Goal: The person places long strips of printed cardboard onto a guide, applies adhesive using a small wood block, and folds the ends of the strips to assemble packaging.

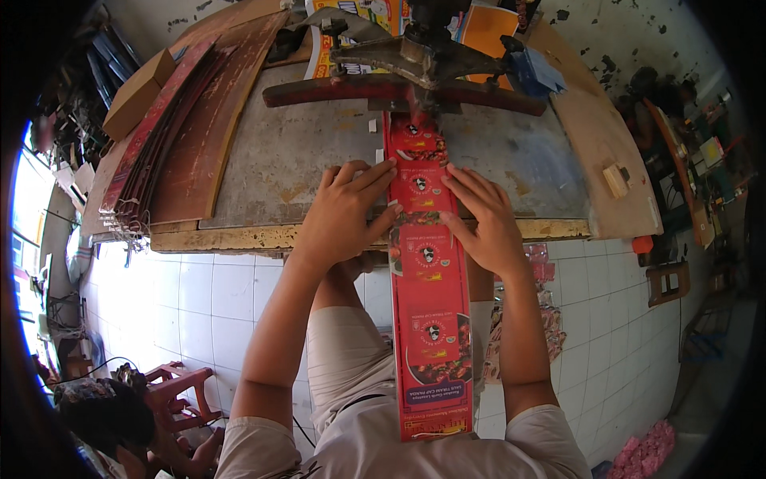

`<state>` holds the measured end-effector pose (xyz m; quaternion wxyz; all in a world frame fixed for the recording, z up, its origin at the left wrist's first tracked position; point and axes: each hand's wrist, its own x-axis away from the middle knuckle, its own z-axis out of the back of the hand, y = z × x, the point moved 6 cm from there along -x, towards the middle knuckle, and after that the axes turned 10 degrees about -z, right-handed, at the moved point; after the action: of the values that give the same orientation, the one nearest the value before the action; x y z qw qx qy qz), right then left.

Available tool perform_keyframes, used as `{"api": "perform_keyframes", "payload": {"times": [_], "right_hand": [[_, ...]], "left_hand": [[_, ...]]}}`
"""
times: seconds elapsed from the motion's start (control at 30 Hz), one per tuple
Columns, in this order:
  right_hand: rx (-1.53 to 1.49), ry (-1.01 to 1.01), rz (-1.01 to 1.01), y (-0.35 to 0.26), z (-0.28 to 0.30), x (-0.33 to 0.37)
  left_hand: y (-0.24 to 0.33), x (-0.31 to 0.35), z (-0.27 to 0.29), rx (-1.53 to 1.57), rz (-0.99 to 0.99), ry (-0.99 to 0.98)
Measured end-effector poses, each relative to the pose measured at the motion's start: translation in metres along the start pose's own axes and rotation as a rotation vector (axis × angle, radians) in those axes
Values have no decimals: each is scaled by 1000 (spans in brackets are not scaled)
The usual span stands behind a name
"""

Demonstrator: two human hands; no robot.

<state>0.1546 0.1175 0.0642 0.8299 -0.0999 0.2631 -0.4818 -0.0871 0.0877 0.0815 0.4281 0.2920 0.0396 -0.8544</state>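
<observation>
A long red printed strip of packaging sheet (431,295) runs from the table straight back toward my body, its near end over my lap. Its far end lies beneath the middle of a dark metal press (415,60). My left hand (345,203) touches the strip's left edge with its fingertips, thumb and forefinger apart. On the opposite edge rests my right hand (483,219), fingers stretched out flat and thumb spread. Small white stops (373,126) sit on the grey metal tabletop (295,152) left of the strip.
Reddish-brown boards (215,144) and a cardboard box (140,92) lie at the left. A wooden block (616,181) is at the right. Another person (112,415) and a red stool (179,395) are at lower left. Pink bundles (646,451) lie on the tiled floor at lower right.
</observation>
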Motion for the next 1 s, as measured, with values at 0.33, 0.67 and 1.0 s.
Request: {"api": "perform_keyframes", "payload": {"times": [0.33, 0.67, 1.0], "right_hand": [[8, -5, -17, 0, -1, -1], [18, -8, -24, -2, -2, -2], [19, 1, -27, -1, -2, -2]], "left_hand": [[-1, -1, -2, 3, 18, -24], [-1, -1, -1, 4, 32, -31], [-2, -2, -1, 23, 18, -17]]}}
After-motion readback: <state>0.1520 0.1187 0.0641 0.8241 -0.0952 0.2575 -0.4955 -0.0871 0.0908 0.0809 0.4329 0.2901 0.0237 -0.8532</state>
